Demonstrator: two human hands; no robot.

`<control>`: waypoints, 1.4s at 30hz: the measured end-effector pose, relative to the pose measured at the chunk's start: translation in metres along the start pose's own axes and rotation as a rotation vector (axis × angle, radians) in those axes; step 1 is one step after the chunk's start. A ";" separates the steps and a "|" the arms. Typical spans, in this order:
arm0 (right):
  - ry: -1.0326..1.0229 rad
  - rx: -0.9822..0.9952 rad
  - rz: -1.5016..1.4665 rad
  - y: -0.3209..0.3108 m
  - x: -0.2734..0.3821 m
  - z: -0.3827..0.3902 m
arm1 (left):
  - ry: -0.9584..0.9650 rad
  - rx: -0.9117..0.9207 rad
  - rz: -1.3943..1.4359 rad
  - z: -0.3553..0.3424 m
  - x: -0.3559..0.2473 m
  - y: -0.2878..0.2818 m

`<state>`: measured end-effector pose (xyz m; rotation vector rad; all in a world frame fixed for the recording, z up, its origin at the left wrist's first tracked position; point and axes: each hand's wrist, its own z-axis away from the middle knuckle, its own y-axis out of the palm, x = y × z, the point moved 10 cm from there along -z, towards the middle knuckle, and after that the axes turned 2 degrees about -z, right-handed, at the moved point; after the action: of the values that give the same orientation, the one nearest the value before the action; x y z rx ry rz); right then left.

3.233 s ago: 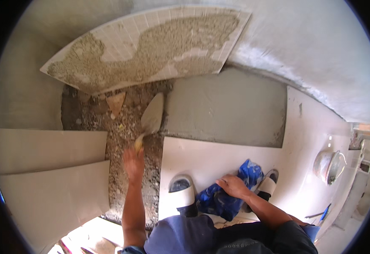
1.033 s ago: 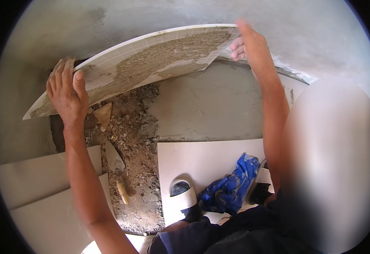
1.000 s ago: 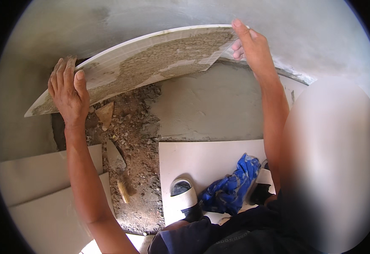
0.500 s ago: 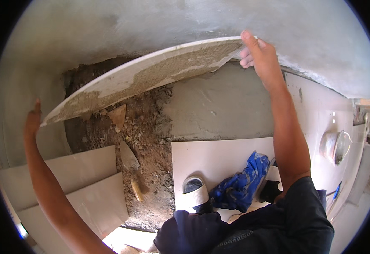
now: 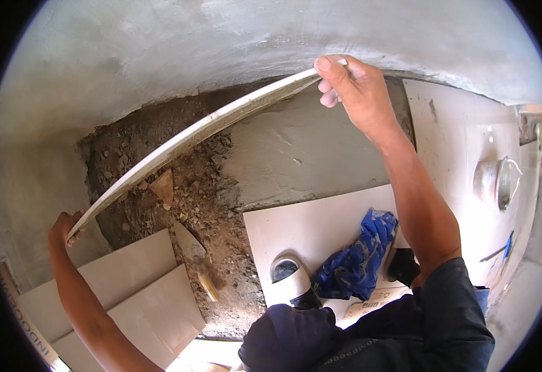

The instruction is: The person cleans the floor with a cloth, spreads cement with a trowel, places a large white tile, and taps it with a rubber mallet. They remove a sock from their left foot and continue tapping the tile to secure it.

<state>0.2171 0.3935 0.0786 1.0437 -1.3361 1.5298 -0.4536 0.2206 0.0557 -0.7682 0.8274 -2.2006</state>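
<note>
A large floor tile (image 5: 187, 139) is held up on edge between my two hands, its white rim facing up and its mortar-smeared underside barely showing. My left hand (image 5: 67, 228) is closed on the tile's near left end. At the far right end, my right hand (image 5: 353, 87) grips a corner, with the thumb on top and fingers curled below. Beneath and beside the tile lie bare rubble ground (image 5: 184, 180) and a smooth bed of wet grey mortar (image 5: 296, 158).
A trowel (image 5: 190, 243) with a yellowish handle lies on the dirt. Two loose tiles (image 5: 153, 310) rest at the lower left. By my sandalled feet, a blue cloth (image 5: 358, 257) sits on a laid tile (image 5: 277, 229). A bucket (image 5: 495, 183) stands on tiles at right; a plastered wall (image 5: 221, 43) borders the far side.
The tile has tipped more upright, so less of its underside shows. Its left end has come nearer to me, and my right hand has shifted left and slightly nearer.
</note>
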 end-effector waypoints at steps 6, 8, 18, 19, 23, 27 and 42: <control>-0.076 -0.073 0.060 -0.077 0.010 0.064 | 0.169 -0.084 0.070 0.065 0.004 -0.009; -0.214 -0.019 0.125 -0.114 0.028 0.095 | 0.234 -0.444 0.101 0.111 0.006 -0.013; 0.023 -0.255 0.129 -0.300 -0.041 0.260 | 0.338 -0.383 0.615 0.272 -0.024 0.194; 0.042 -0.277 0.097 -0.309 -0.054 0.269 | 0.385 -0.315 0.682 0.283 -0.035 0.219; 0.049 -0.246 0.079 -0.337 -0.062 0.279 | 0.347 -0.295 0.771 0.297 -0.064 0.290; 0.094 -0.068 0.076 -0.353 -0.044 0.291 | 0.366 -0.342 0.968 0.313 -0.077 0.337; 0.209 -0.489 0.238 -0.304 -0.304 0.310 | 0.170 -0.549 0.922 0.304 -0.066 0.329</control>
<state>0.6194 0.0923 -0.0905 0.4210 -1.6150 1.3334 -0.0798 -0.0263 -0.0104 -0.3086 1.5290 -1.2255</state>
